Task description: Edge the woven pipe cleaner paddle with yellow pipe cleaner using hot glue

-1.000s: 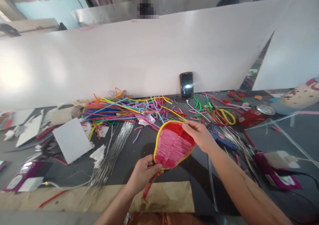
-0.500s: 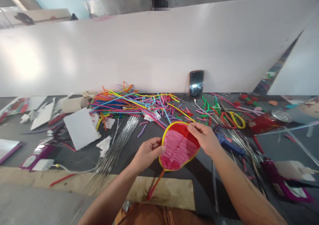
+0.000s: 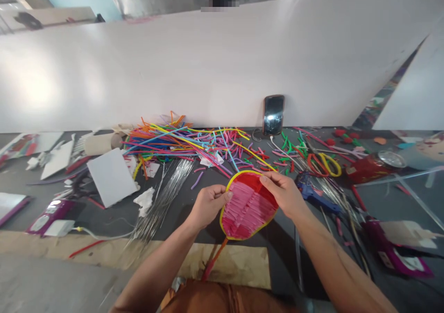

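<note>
Between my hands is a rounded pink-and-red craft piece (image 3: 248, 206) edged in yellow, with ribbed pink strips over its face. An orange and red stem (image 3: 217, 257) runs down from it toward my lap. My left hand (image 3: 210, 206) pinches its upper left edge, thumb on the face. At the upper right edge, my right hand (image 3: 282, 193) grips the rim, thumb over the red area. Just beyond the piece lies a heap of coloured pipe cleaners (image 3: 166, 139). Right of my right hand rests a blue glue gun (image 3: 319, 197).
A phone (image 3: 274, 115) leans on the white panel (image 3: 194, 72) at the back. Bare wires (image 3: 166, 197) and a white card (image 3: 113, 178) lie to the left. A red can (image 3: 373, 167) and a purple device (image 3: 395, 253) are at the right.
My left hand has slid slightly up along the piece's left edge. My right hand keeps its grip, and the piece has barely shifted.
</note>
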Motion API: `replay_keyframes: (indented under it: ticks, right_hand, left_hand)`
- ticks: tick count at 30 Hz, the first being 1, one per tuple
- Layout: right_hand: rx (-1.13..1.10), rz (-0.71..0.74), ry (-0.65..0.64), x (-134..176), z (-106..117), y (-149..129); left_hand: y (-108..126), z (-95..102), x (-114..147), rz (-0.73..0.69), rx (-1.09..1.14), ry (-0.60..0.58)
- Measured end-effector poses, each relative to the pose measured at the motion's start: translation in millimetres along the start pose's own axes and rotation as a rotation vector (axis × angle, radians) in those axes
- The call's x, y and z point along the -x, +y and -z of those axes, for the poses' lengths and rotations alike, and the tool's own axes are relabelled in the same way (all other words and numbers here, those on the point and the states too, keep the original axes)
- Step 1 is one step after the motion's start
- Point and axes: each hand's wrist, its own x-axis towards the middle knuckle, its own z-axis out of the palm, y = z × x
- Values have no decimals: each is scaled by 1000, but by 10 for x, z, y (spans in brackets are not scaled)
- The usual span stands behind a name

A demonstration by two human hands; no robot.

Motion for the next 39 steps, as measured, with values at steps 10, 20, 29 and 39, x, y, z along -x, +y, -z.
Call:
replay_keyframes:
  ticks: [10,20,29,39]
  right_hand:
    - [20,12,7,19,3,-15]
    - [-4,-8,-44,81,-40,-58]
    - [28,40,-84,105,-31,-69]
    - [31,50,-95,109,-51,-64]
  left_hand:
    - [95,73,-80,-5,27,-129]
    - [216,-10,-232,-66,19,-45]
    - [286,-61,-292,-88,-57,7]
    - [314,-72,-253,-31,50,-8]
